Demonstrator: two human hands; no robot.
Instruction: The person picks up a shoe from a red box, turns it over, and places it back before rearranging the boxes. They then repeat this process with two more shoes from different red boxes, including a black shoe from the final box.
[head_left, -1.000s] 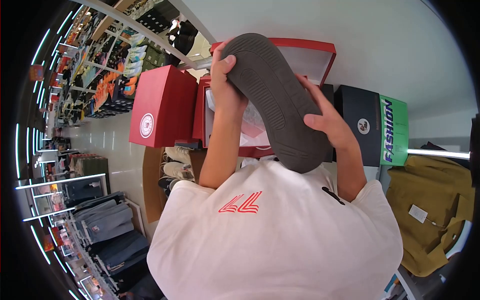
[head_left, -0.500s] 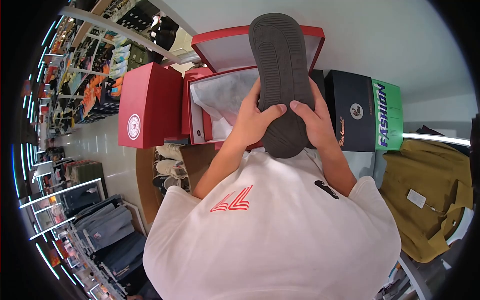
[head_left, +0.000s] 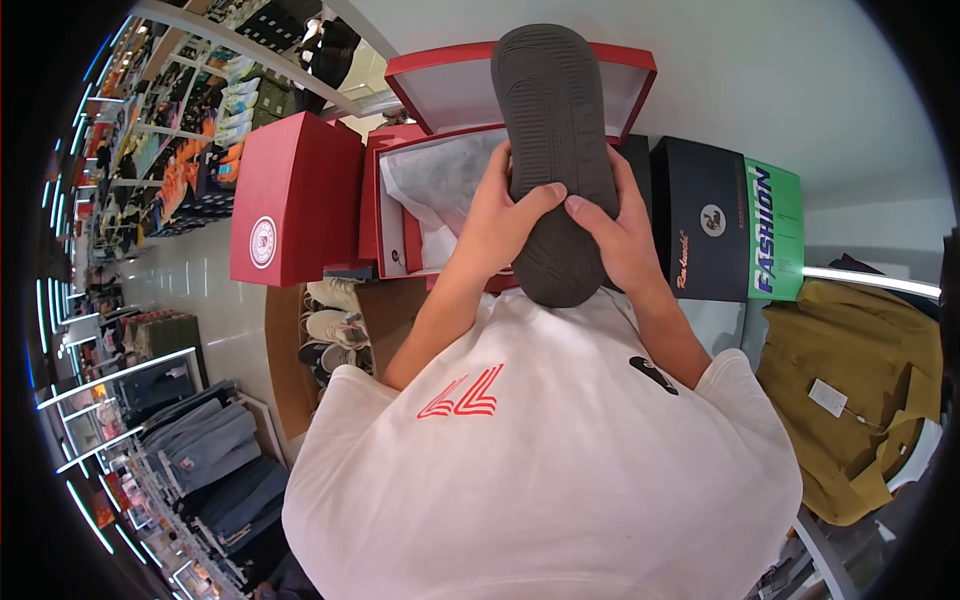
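A dark grey shoe (head_left: 556, 110) is held up with its ribbed sole facing me, toe or heel end toward the top. My left hand (head_left: 505, 218) grips its left edge, thumb pressed on the sole. On the right edge my right hand (head_left: 622, 232) holds it the same way, the two thumb tips almost touching. The fingers behind the shoe are hidden. Behind it lies an open red shoebox (head_left: 386, 215) with white tissue paper (head_left: 440, 175) inside, its lid (head_left: 440, 88) raised at the back.
A closed red box (head_left: 295, 200) stands left of the open one. To the right are a black box (head_left: 700, 220) and a green box (head_left: 775, 230), then an olive shirt (head_left: 850, 390). Shoes (head_left: 335, 325) sit in a brown carton (head_left: 287, 360) below left.
The shoe and both hands have shifted slightly left and up, and the shoe is turned a little. The grip is unchanged.
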